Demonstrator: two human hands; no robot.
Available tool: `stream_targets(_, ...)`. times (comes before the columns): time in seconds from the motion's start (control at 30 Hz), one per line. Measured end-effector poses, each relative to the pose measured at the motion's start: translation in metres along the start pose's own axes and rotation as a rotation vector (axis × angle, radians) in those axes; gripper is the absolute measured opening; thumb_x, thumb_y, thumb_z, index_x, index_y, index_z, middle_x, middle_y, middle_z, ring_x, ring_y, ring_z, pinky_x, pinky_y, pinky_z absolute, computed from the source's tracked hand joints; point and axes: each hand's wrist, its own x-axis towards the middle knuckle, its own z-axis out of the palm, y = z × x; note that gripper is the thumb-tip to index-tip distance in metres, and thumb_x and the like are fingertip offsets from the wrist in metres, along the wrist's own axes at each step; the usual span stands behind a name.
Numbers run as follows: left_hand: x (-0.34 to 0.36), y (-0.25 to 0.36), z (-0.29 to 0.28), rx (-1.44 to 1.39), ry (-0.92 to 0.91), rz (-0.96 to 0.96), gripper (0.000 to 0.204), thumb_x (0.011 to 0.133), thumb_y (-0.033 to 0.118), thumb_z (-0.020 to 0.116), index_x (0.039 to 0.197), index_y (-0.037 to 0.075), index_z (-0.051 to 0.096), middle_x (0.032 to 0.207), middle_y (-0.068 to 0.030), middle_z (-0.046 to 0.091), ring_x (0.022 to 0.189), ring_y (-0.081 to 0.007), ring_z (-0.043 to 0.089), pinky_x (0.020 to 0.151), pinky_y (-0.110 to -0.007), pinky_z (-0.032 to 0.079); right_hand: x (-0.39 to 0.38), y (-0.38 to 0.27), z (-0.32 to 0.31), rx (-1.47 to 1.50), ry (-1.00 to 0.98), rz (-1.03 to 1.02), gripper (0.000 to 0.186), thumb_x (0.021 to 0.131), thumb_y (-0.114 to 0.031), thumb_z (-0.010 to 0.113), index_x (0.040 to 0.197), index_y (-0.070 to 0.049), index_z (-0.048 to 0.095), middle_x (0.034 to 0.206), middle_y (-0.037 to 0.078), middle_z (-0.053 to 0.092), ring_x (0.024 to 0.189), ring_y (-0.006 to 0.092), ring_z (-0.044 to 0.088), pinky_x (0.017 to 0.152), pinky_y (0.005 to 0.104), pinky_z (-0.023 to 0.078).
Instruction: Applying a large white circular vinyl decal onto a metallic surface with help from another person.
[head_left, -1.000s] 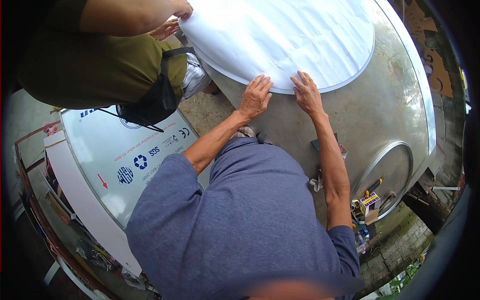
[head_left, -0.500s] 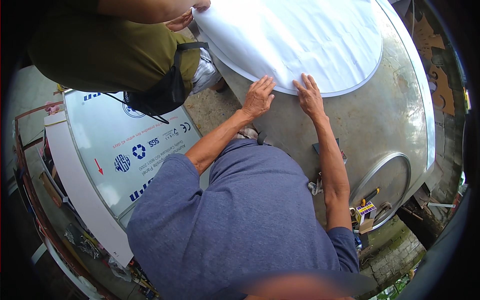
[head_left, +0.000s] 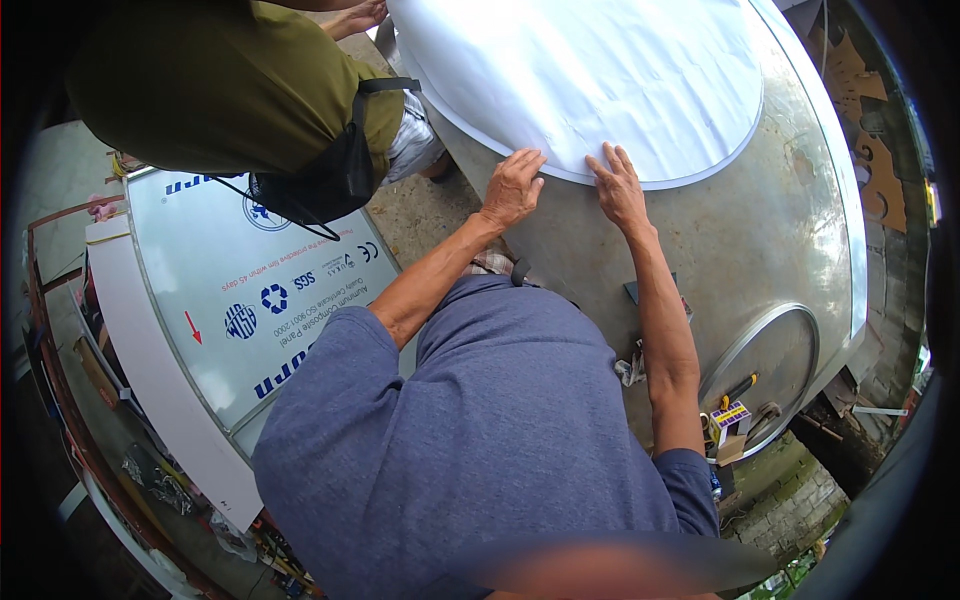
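Observation:
A large white round sheet (head_left: pixel 590 80) lies on a big curved steel tank (head_left: pixel 760 250). My left hand (head_left: pixel 512 187) rests flat on the sheet's near edge with its fingers spread. My right hand (head_left: pixel 619 187) presses flat on the same edge a short way to the right. Neither hand grips anything. My blue-sleeved arms reach up from the lower edge.
A person in an olive shirt (head_left: pixel 220 90) with a black bag (head_left: pixel 325 180) bends at the upper left, one hand (head_left: pixel 355 17) at the sheet's far edge. A film-covered printed panel (head_left: pixel 240 300) leans at left. A round hatch (head_left: pixel 770 375) and small tools (head_left: pixel 730 415) sit at lower right.
The view has shifted slightly, and both my hands stay pressed on the sheet's near edge. The other person's hand has moved further up along the sheet.

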Motion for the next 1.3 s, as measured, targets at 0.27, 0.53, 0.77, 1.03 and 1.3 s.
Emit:
stream_targets(0.27, -0.002, -0.015, -0.013, -0.402, 0.103, -0.458, 0.032, 0.087, 0.011, 0.065, 0.119, 0.006, 0.067, 0.109, -0.0100, 0.072, 0.091, -0.0219, 0.070, 0.080, -0.033, 0.054, -0.001, 0.000, 0.003, 0.004, 0.001, 0.007, 0.045, 0.090, -0.007, 0.060, 0.132, -0.021, 0.062, 0.152, 0.015, 0.041, 0.142, 0.0358, 0.035, 0.116, 0.0416, 0.031)
stream_targets(0.53, -0.005, -0.022, -0.013, -0.783, 0.032, -0.623, 0.031, 0.095, 0.016, 0.060, 0.120, -0.002, 0.064, 0.103, -0.0098, 0.073, 0.082, -0.0148, 0.070, 0.067, -0.026, 0.055, -0.004, 0.001, 0.003, 0.028, -0.001, 0.016, 0.047, 0.088, -0.007, 0.062, 0.133, -0.021, 0.062, 0.152, 0.016, 0.040, 0.142, 0.0360, 0.034, 0.117, 0.0413, 0.031)
stream_targets(0.77, -0.011, -0.012, -0.018, -0.969, -0.148, -0.688, 0.032, 0.098, 0.020, 0.058, 0.120, -0.002, 0.062, 0.098, -0.0120, 0.073, 0.071, -0.0164, 0.071, 0.060, -0.028, 0.055, -0.003, -0.002, 0.000, 0.045, -0.008, 0.035, 0.048, 0.088, -0.007, 0.061, 0.133, -0.021, 0.062, 0.152, 0.016, 0.040, 0.143, 0.0359, 0.033, 0.117, 0.0418, 0.030)
stream_targets(1.03, -0.015, -0.012, -0.014, -1.039, -0.214, -0.726, 0.035, 0.097, 0.024, 0.060, 0.118, -0.003, 0.063, 0.096, -0.0142, 0.073, 0.068, -0.0165, 0.070, 0.058, -0.028, 0.054, -0.002, -0.003, 0.003, 0.024, 0.001, 0.041, 0.043, 0.090, -0.008, 0.059, 0.131, -0.021, 0.063, 0.152, 0.016, 0.040, 0.143, 0.0360, 0.032, 0.116, 0.0429, 0.030)
stream_targets(1.3, -0.022, -0.024, 0.000, -1.035, -0.356, -0.751, 0.035, 0.096, 0.028, 0.061, 0.111, -0.003, 0.066, 0.092, -0.0150, 0.074, 0.056, -0.0147, 0.067, 0.050, -0.026, 0.053, -0.010, -0.008, 0.006, -0.002, 0.059, 0.035, 0.036, 0.090, -0.009, 0.060, 0.124, -0.017, 0.067, 0.147, 0.018, 0.046, 0.139, 0.0369, 0.039, 0.113, 0.0439, 0.034)
